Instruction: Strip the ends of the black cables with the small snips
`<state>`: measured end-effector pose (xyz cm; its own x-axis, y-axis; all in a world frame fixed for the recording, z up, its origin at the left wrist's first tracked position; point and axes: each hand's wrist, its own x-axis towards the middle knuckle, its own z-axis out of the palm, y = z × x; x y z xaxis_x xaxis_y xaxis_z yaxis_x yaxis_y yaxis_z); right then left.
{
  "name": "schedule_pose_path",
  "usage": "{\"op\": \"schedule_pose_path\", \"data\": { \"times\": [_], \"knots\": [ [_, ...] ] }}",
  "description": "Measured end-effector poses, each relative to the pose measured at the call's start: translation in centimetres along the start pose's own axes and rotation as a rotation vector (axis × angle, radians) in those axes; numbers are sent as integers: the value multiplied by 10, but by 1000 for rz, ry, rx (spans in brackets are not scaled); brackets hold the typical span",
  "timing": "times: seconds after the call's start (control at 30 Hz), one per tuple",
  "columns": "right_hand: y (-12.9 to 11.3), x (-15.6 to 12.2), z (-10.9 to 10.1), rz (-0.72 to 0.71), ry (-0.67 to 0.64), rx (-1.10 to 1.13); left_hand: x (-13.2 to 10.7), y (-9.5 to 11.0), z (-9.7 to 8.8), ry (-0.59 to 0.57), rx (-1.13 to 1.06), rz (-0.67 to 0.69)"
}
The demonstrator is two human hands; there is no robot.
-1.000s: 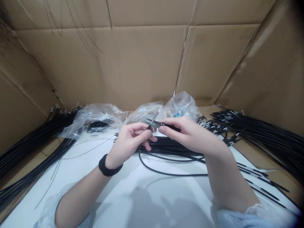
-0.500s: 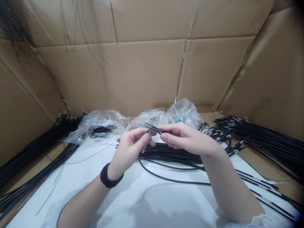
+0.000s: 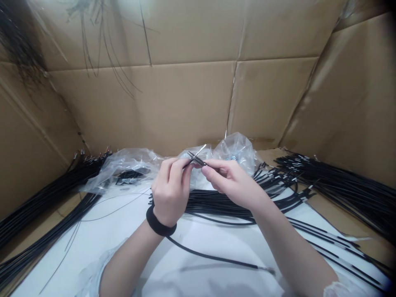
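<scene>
My left hand [image 3: 171,187], with a black band at the wrist, is closed with its back toward me. From its fingertips a thin piece with a silvery tip [image 3: 202,149] points up and right; it appears to be a black cable's end. A black cable [image 3: 213,259] runs from beneath that wrist to the right, ending in a metal tip. My right hand [image 3: 232,177] pinches a slim dark pointed tool [image 3: 195,157], which crosses the silvery piece. Its exact kind is too small to make out. The fingertips of both hands nearly meet.
Black cables [image 3: 216,202] lie bundled behind my hands. More cable bundles fill the left [image 3: 46,194] and right [image 3: 340,185] sides. Clear plastic bags [image 3: 133,161] stand along the cardboard wall [image 3: 185,103]. Thin wires hang at the upper left.
My left hand has turned so its back faces me. The loose black cable has swung nearer, and its metal tip now shows. My right hand has shifted slightly left.
</scene>
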<state>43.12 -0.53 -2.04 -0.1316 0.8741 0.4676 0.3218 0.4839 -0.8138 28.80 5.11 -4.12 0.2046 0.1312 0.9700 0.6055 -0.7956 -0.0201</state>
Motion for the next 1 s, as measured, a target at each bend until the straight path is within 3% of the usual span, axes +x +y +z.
{"op": "schedule_pose_path", "data": {
  "times": [0.1, 0.17, 0.4, 0.6, 0.7, 0.83, 1.0],
  "knots": [
    [3, 2, 3, -4, 17, 8, -1, -4, 2, 7, -33, 39],
    [5, 3, 5, -11, 33, -18, 0, -4, 1, -14, -71, -5],
    [8, 3, 6, -99, 107, -242, 8, -4, -5, -214, -344, -435],
    [9, 1, 4, -111, 102, -299, 15, -11, -7, -447, -784, -677],
    [10, 2, 5, -105, 102, -262, 13, -7, -6, -343, -638, -634],
    [11, 4, 7, -97, 120, -219, 7, -1, -2, -151, -289, -390],
    [11, 4, 7, -113, 119, -259, 3, -3, -3, -192, -243, -367]
  ]
}}
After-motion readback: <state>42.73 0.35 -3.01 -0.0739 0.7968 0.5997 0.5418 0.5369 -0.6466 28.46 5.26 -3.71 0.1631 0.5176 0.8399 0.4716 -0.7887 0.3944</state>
